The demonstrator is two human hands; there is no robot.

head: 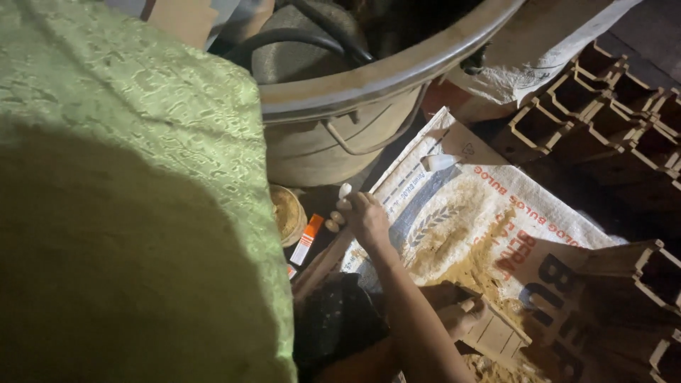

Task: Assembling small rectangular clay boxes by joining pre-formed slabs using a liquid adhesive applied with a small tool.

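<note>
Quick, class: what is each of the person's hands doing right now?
Left hand: closed on a small white piece, over the printed sack.
Right hand: resting on a wooden frame; grip cannot be told.

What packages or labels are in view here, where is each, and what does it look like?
Woven sack: flat on the ground, centre; white with blue and red print, sandy powder on it.
Second sack: upper right, behind the bucket; white, crumpled.
Small packet: below the bucket; narrow, orange and white.
</note>
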